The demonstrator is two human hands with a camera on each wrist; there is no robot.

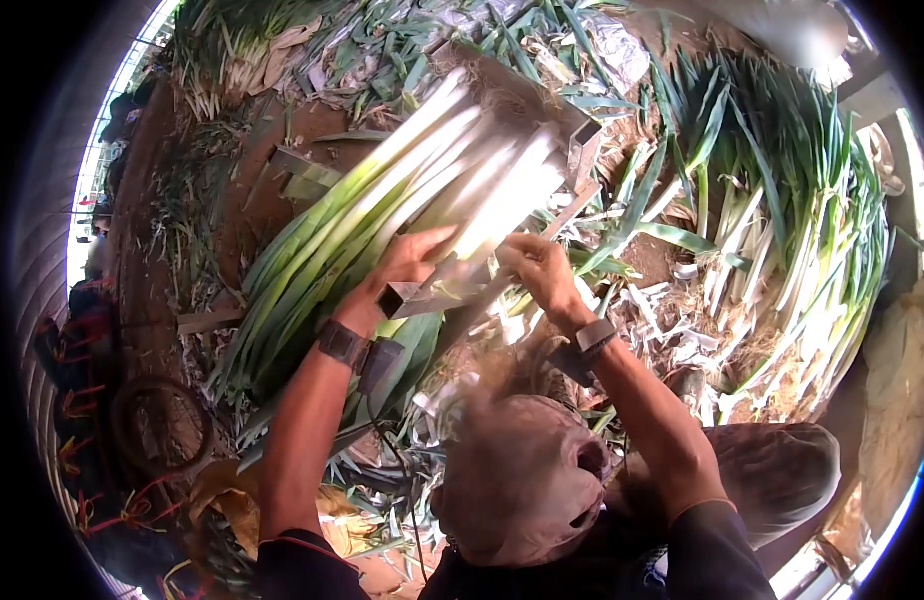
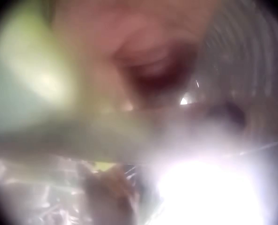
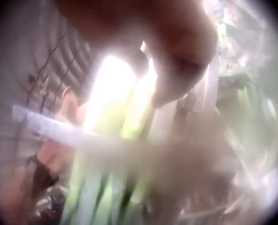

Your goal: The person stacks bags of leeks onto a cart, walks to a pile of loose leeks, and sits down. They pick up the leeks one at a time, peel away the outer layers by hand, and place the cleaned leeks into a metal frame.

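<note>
A thick bundle of leeks (image 1: 382,190) lies slantwise in an angular trough-like frame (image 1: 437,295), white ends toward the upper right, green leaves toward the lower left. My left hand (image 1: 397,268) rests on the stalks beside the frame's near bar, fingers reaching across them. In the left wrist view that hand (image 2: 139,42) is a blur. At the frame's right side, my right hand (image 1: 544,272) has bent fingers at the edge of a sunlit leek. The right wrist view shows its fingers (image 3: 176,77) pinching by the brightly lit white stalks (image 3: 113,89), partly washed out by glare.
More leeks (image 1: 792,230) are heaped at the right, with another pile (image 1: 232,50) at the upper left. Leaf trimmings (image 1: 672,320) litter the ground. A round ring (image 1: 162,425) lies at the lower left. A person's capped head (image 1: 522,480) is below the hands.
</note>
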